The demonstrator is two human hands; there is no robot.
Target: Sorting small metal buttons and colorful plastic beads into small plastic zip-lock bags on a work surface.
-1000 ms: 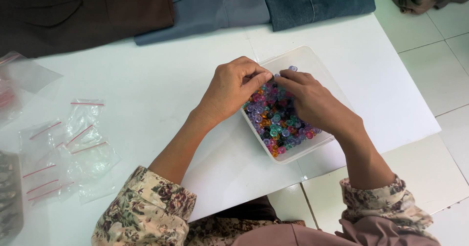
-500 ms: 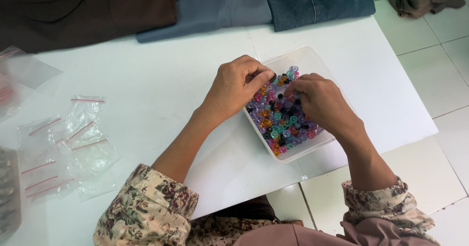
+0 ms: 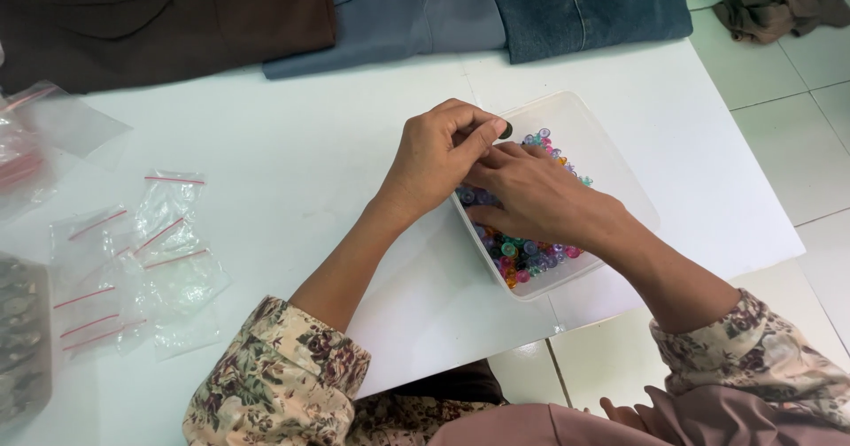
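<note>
Over the clear shallow plastic tray (image 3: 611,158) of small multicoloured beads (image 3: 524,257) on the white worktop (image 3: 292,154), the left hand (image 3: 440,158) pinches a dark bead (image 3: 506,131); the right hand (image 3: 536,194) lies flat, fingers spread, sorting. Picking calls for fine fingertip pinches.

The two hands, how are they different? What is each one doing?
The left hand is raised at the white tray's edge, pinching one small dark bead between thumb and fingers. The right hand lies flat and low inside the tray, fingers spread over the colourful beads, pinching nothing that shows. The left hand is curled; the right is stretched out. Both wear flowery sleeves and meet at the tray.
</note>
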